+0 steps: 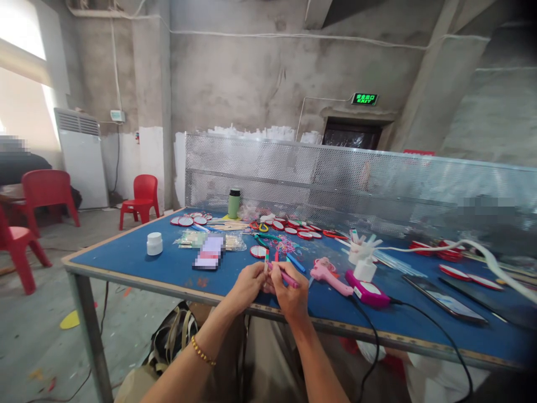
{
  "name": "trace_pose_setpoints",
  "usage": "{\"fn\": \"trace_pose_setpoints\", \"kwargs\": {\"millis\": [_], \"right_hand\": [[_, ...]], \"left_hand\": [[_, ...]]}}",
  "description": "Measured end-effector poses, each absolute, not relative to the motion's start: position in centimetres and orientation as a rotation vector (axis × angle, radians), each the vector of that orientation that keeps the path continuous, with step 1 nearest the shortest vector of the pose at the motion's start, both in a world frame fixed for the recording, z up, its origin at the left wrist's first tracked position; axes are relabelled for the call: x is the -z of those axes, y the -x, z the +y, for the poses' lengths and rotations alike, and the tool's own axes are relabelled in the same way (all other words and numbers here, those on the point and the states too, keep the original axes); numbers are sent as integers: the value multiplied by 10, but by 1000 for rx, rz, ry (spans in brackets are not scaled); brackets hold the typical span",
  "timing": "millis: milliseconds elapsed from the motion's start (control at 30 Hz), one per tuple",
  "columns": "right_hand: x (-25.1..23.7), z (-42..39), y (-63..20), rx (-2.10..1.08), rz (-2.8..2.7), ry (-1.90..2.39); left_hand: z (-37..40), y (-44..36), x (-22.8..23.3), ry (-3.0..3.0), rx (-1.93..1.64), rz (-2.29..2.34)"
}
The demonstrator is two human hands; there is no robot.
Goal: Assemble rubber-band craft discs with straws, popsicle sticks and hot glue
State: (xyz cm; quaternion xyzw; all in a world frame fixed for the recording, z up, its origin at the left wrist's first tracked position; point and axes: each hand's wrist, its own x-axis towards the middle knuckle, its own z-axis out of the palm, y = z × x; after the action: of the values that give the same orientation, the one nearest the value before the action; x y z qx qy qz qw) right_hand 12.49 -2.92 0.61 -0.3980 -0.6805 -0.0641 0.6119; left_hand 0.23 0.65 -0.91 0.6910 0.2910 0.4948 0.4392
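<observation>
— What do you have in hand?

— A small stick [266,261] with red and green bands, upright, pinched in my left hand [247,285]. My right hand [291,294] has its grip closed around a pink pen [287,277], the tip just beside the stick. Both are over the near edge of the blue surface [138,260].

— And around them?

— A pink glue gun [329,275] lies just right of my hands, with a magenta device [368,291] and a phone [444,298] further right. A white jar [154,243] stands well to the left, and a green bottle [234,203] near the far side.
</observation>
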Motion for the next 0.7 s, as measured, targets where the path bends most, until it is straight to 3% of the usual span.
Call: {"fn": "trace_pose_setpoints", "kwargs": {"millis": [700], "right_hand": [[-3, -29, -125, 133, -1578, 894]], "left_hand": [[7, -2, 9, -1729, -1222, 690]]}}
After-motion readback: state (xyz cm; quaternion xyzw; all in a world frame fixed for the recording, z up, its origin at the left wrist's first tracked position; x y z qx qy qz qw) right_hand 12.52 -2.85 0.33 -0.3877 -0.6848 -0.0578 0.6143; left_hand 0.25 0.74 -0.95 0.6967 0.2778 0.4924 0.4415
